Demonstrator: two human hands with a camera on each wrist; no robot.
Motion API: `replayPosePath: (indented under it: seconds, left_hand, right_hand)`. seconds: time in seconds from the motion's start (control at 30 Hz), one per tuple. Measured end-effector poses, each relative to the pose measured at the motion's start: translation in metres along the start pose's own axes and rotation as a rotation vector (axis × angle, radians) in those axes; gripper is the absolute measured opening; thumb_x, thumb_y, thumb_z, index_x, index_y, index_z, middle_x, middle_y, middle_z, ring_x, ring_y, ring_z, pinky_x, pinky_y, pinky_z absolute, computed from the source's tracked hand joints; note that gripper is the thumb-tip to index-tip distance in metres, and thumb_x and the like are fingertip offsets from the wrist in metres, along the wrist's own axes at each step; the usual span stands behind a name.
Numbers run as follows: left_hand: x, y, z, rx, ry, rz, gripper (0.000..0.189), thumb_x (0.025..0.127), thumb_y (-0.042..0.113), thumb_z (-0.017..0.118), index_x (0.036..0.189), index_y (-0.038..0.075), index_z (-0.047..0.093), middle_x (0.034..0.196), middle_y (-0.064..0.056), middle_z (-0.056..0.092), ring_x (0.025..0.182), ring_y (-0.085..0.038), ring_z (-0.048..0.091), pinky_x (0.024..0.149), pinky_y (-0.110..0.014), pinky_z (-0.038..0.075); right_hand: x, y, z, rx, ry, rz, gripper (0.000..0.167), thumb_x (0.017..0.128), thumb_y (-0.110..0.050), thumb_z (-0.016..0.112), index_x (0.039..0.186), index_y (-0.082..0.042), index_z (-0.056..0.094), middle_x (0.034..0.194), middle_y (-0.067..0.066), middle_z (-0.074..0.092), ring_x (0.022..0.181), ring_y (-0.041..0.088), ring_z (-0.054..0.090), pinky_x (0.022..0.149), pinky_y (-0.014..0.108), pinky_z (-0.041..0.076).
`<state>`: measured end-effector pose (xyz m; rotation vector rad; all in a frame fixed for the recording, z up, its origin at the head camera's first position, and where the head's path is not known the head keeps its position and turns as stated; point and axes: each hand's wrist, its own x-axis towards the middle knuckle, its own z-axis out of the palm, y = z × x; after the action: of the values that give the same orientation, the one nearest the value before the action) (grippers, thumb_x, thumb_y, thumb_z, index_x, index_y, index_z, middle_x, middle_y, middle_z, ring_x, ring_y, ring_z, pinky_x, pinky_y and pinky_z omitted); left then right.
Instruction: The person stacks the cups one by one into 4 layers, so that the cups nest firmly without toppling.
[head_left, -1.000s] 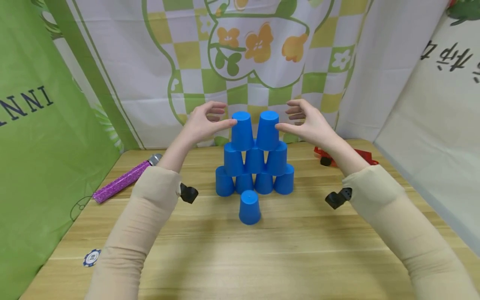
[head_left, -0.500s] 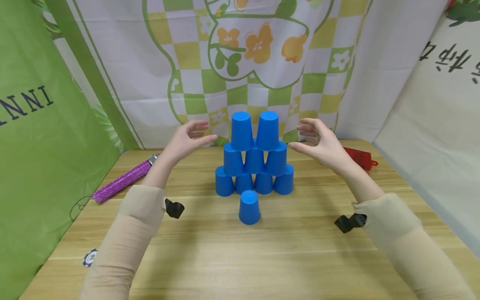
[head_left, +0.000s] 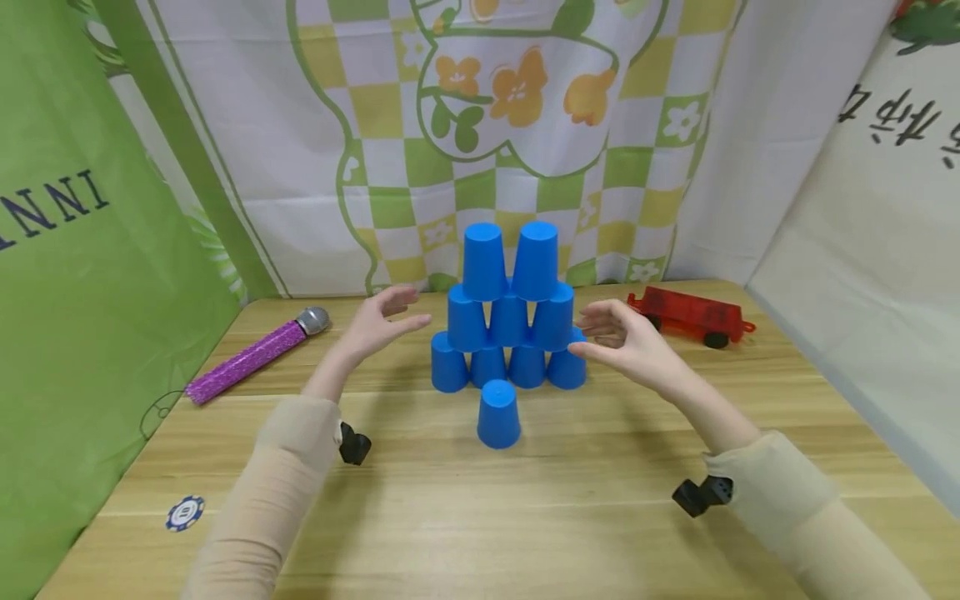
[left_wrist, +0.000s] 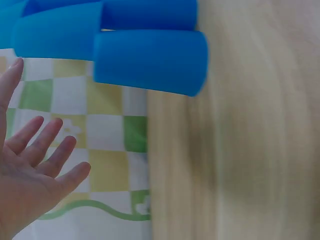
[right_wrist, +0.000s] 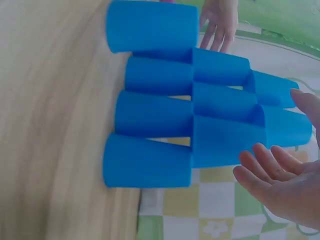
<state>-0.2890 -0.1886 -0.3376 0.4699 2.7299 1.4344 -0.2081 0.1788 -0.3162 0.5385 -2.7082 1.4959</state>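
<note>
Blue cups stand upside down in three tiers on the wooden table: several in the bottom row, three in the middle, two on top. One top cup stands just left of the other top cup. A single blue cup sits in front of the stack. My left hand is left of the stack, fingers spread and holding nothing. On the other side my right hand, relaxed and without a grip on anything, is beside the right end cup; its fingertips overlap the cups in the head view.
A purple glitter microphone with a silver head lies at the left. Below it lies a poker chip. Back right, a red toy wagon stands on black wheels. A patterned curtain hangs behind the table.
Both hands have come away from the two top cups, first outward, then lower toward table level. The stack and the single cup have stayed in place.
</note>
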Motion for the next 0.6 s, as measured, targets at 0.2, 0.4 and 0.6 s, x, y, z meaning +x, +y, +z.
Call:
replayPosePath:
  seconds: [0.2, 0.4, 0.6]
  left_hand:
    - [-0.002, -0.014, 0.016, -0.048, -0.048, -0.001, 0.065, 0.085, 0.035, 0.069, 0.138, 0.008, 0.043, 0.142, -0.016, 0.046, 0.133, -0.035, 0.040, 0.109, -0.051, 0.036]
    - [-0.003, -0.023, 0.032, -0.063, -0.095, -0.014, 0.064, 0.085, 0.035, 0.069, 0.137, 0.007, 0.044, 0.140, -0.016, 0.048, 0.131, -0.035, 0.044, 0.107, -0.049, 0.039]
    - [-0.008, -0.020, 0.038, -0.082, -0.137, -0.008, 0.064, 0.086, 0.029, 0.069, 0.138, 0.004, 0.043, 0.140, -0.018, 0.047, 0.130, -0.037, 0.044, 0.107, -0.051, 0.039]
  right_hand:
    - [0.001, 0.008, 0.024, 0.038, -0.110, -0.025, 0.053, 0.088, -0.023, 0.067, 0.128, 0.003, 0.045, 0.126, 0.023, 0.055, 0.116, 0.039, 0.054, 0.097, 0.049, 0.048]
    - [0.003, 0.014, 0.051, 0.033, -0.199, -0.084, 0.055, 0.085, -0.021, 0.070, 0.127, 0.006, 0.046, 0.126, 0.026, 0.055, 0.116, 0.040, 0.054, 0.097, 0.053, 0.047]
    - [0.005, 0.013, 0.072, 0.016, -0.241, -0.124, 0.061, 0.083, -0.024, 0.073, 0.128, 0.006, 0.045, 0.126, 0.025, 0.055, 0.117, 0.040, 0.054, 0.098, 0.055, 0.046]
